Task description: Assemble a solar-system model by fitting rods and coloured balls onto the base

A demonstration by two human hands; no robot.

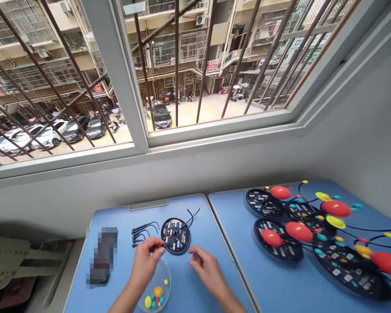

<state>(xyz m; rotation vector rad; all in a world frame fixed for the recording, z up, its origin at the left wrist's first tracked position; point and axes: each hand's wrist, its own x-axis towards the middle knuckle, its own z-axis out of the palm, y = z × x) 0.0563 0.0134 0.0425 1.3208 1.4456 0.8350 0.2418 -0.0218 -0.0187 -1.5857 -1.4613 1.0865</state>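
Black rod [183, 227], one, in the pinch of the left hand [150, 251]; one disc [181, 241]; right hand [205, 263] half-open.

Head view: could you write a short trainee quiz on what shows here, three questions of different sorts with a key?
1. Where do the loose curved black rods lie?
a) on the windowsill
b) left of the lone black disc
c) among the red balls

2. True or false: the left hand is nearer those loose rods than the right hand.

3. Fill in: the largest ball visible in the clear bowl is ____ in colour.

Key: 1 b; 2 true; 3 orange.
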